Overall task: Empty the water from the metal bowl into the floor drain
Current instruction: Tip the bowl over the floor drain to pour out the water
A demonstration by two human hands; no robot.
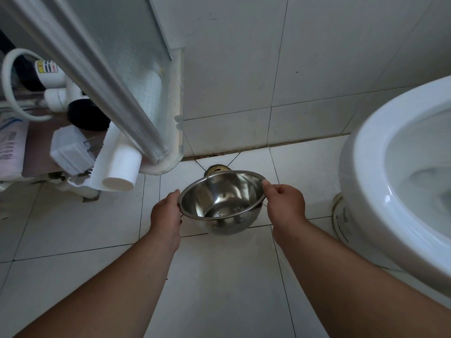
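A shiny metal bowl [223, 201] hangs over the white floor tiles, held by its rim on both sides. My left hand [166, 213] grips the left rim and my right hand [284, 203] pinches the right rim. The bowl is tilted a little, its far rim higher and its opening turned toward me. The inside looks bright and reflective; I cannot tell how much water is in it. Just beyond the far rim, the round brass floor drain [216, 170] sits at the foot of the wall, partly hidden by the bowl.
A white toilet [400, 181] fills the right side. At left stand a glass shower door with a metal frame [109, 76], a roll of white paper [119, 167], a white plug [70, 152] and pipes. A tiled wall [268, 57] rises behind the drain.
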